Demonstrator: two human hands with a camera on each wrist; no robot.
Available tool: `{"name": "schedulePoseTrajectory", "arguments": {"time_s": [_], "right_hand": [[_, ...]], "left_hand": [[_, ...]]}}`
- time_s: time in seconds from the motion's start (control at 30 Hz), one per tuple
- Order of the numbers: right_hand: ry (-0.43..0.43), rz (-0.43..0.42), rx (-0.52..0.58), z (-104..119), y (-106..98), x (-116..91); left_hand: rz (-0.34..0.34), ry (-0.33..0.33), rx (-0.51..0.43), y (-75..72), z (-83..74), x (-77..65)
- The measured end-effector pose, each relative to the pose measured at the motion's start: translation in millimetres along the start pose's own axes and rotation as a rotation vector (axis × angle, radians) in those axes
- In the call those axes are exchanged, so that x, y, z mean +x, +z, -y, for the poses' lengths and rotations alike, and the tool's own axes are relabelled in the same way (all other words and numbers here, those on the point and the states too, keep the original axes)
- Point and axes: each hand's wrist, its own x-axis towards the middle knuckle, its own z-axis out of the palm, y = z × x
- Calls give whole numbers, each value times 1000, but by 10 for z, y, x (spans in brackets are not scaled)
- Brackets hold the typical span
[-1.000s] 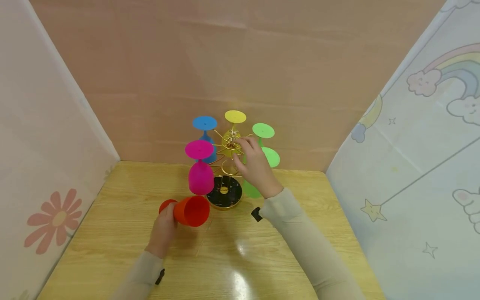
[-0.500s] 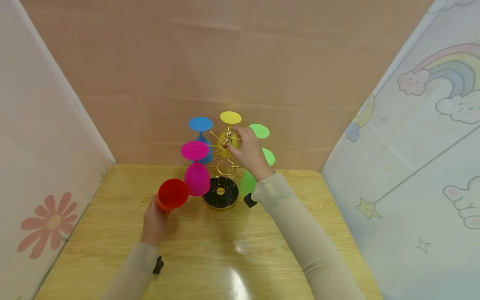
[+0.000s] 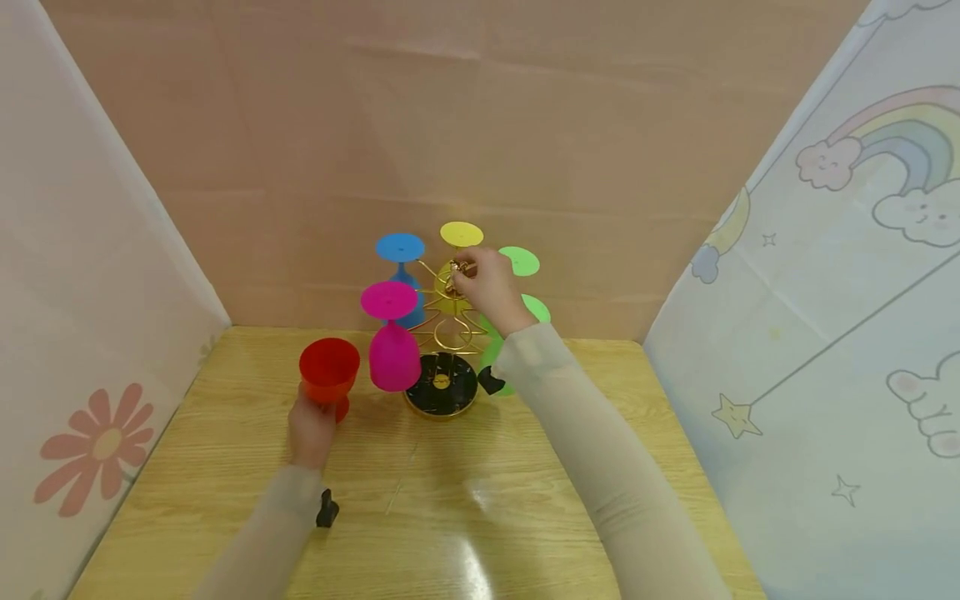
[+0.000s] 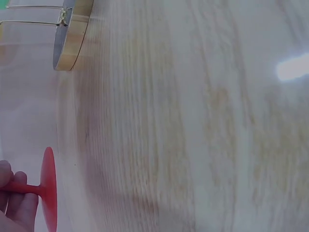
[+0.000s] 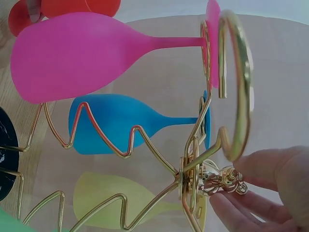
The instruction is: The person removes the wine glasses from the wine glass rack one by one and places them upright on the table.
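Observation:
On the left, my left hand (image 3: 311,433) grips a red goblet (image 3: 330,372) by its stem. It stands nearly upright with its mouth up, and the left wrist view shows its foot (image 4: 49,191) raised above the table. My right hand (image 3: 492,292) pinches a small gold figurine (image 5: 226,180) on top of a gold wire rack (image 5: 128,152), thumb on one side and fingers on the other. From the rack hang upside-down goblets: magenta (image 3: 393,358), blue (image 3: 401,248), yellow (image 3: 461,234) and two green ones, partly behind my right hand and sleeve.
The rack's round black base (image 3: 442,404) with a gold edge rests on the wooden table (image 3: 420,517). A plain tan backdrop (image 3: 480,125) rises behind. Patterned panels stand at left and right.
The red goblet has moved left and turned from lying sideways to mouth up. My right hand has closed in from beside the figurine to pinch it.

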Motion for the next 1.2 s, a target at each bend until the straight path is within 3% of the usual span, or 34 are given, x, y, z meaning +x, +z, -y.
{"name": "schedulePoseTrajectory", "arguments": {"time_s": [0.1,0.4,0.67,1.2], "right_hand": [[7,-4,-18,4,11,30],[-27,-4,-97,15,54,73],[-73,-24,-156,29,63,76],[-80,41,-74,-54,-15,120]], "left_hand": [[-10,-14,0,20,16,31],[59,-119,-23,37,18,117],[59,-165,-43,60,76,171],[29,-228,-72,57,151,246]]}}
